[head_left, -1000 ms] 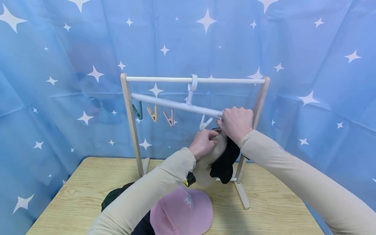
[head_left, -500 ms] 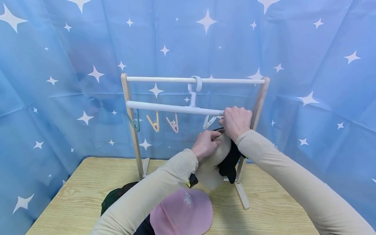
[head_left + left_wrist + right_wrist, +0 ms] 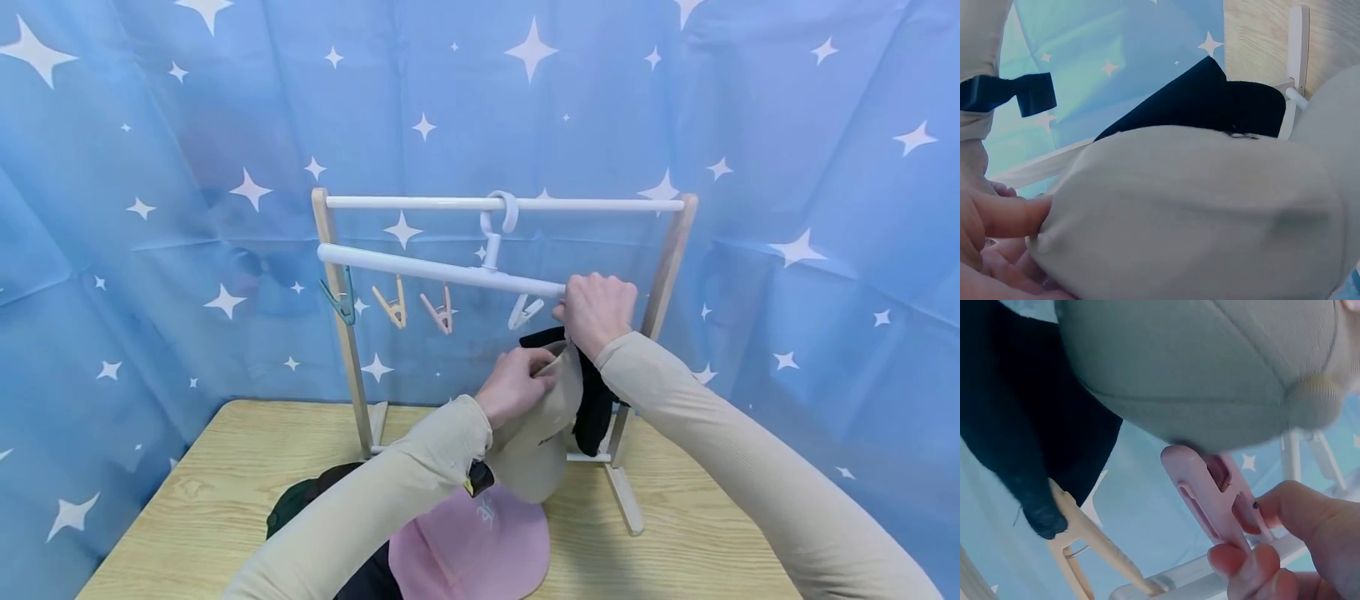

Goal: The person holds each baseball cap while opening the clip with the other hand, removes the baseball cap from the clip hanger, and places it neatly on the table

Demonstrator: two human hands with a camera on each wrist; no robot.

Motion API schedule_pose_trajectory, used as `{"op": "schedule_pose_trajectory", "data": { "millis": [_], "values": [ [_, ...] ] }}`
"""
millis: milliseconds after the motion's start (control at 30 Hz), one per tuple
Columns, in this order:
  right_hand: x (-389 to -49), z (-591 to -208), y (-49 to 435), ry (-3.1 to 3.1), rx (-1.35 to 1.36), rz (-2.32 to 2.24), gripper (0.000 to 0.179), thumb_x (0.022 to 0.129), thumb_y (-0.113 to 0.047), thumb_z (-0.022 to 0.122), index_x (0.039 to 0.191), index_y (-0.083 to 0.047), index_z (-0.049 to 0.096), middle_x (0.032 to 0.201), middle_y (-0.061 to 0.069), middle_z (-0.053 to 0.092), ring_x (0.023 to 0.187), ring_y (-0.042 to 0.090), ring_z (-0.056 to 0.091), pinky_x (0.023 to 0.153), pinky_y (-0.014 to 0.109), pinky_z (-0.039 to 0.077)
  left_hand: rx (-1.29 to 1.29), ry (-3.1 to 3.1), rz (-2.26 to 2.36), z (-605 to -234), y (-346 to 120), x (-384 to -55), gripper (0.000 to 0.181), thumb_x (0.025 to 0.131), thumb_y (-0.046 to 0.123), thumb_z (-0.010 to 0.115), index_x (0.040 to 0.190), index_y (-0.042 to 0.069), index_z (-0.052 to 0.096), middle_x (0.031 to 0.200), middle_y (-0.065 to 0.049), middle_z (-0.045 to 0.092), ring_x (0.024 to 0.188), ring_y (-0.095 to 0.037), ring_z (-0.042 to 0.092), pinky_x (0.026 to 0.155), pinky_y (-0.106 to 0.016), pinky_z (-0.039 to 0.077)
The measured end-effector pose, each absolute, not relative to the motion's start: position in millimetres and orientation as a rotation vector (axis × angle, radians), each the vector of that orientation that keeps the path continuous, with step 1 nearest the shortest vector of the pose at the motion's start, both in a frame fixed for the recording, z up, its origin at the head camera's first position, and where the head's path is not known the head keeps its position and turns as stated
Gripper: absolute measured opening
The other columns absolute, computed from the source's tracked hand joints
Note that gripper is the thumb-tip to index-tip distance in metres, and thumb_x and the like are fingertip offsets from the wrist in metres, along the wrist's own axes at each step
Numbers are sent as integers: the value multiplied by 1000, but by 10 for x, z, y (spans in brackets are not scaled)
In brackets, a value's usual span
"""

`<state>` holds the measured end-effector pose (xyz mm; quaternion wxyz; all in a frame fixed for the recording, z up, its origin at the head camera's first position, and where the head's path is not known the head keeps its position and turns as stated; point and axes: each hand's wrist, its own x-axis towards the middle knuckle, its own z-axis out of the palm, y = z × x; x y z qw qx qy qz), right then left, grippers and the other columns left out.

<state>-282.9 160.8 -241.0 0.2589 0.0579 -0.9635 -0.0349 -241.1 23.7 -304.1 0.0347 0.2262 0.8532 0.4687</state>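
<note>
My left hand (image 3: 517, 383) pinches the edge of a beige cap (image 3: 546, 408), which hangs tilted, brim downward. The left wrist view has its fingers and thumb (image 3: 1019, 215) on the cap's edge. At the right end of the white hanger (image 3: 442, 268), my right hand (image 3: 600, 312) pinches a pink clothespin (image 3: 1200, 487), seen in the right wrist view. That clothespin's tip meets the beige cap's edge; whether it grips the fabric I cannot tell. A black cap (image 3: 592, 404) hangs behind the beige one, held by a yellow clothespin (image 3: 1088, 544).
The hanger hooks over a wooden rack's white rail (image 3: 420, 202). Several clothespins dangle from it, including a teal one (image 3: 343, 300) and a white one (image 3: 523, 312). On the table (image 3: 195, 500) lie a pink cap (image 3: 472, 550) and dark caps (image 3: 300, 500).
Over the last half second the hanger's left end has risen a little. The left hand and beige cap have shifted slightly left and down, uncovering a black edge above the cap.
</note>
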Motion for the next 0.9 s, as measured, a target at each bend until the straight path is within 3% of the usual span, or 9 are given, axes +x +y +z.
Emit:
{"op": "schedule_pose_trajectory", "data": {
  "millis": [133, 300, 433, 700, 900],
  "values": [
    [-2851, -2408, 1602, -2627, 144, -77, 33, 90, -23, 65, 63, -6, 59, 44, 4, 40, 40, 21, 36, 40, 31, 24, 717, 2626, 1402, -3090, 218, -2385, 8, 93, 3, 60, 97, 6, 66, 75, -1, 58, 68, -15, 51, 64, -27, 41],
    [-2871, -2415, 1612, -2653, 127, -55, 35, 90, -27, 67, 62, -7, 61, 43, 4, 43, 39, 22, 40, 40, 31, 26, 672, 2499, 1461, -3137, 171, -2336, 8, 93, -1, 56, 100, 2, 58, 88, -5, 60, 76, -17, 54, 68, -31, 46],
    [-2885, -2409, 1632, -2673, 91, -53, 38, 90, -32, 67, 64, -6, 59, 44, 3, 40, 41, 20, 37, 41, 31, 26, 654, 2404, 1488, -3170, 115, -2315, 12, 93, -6, 51, 103, 1, 51, 92, -9, 54, 80, -20, 50, 69, -33, 42],
    [-2891, -2516, 1687, -2671, 133, -68, 48, 88, -44, 66, 58, -8, 54, 47, 0, 29, 42, 16, 28, 42, 30, 21, 590, 2241, 1598, -3283, -53, -2239, 18, 86, -12, 46, 93, 3, 41, 87, -10, 41, 83, -23, 43, 72, -37, 34],
    [-2918, -2628, 1748, -2581, 130, -117, 51, 85, -49, 63, 61, -7, 50, 51, 6, 38, 45, 22, 38, 40, 34, 30, 564, 2189, 1628, -3380, -142, -2165, 19, 85, -13, 45, 89, 4, 38, 82, -7, 34, 76, -21, 36, 67, -34, 30]
  ]
}}
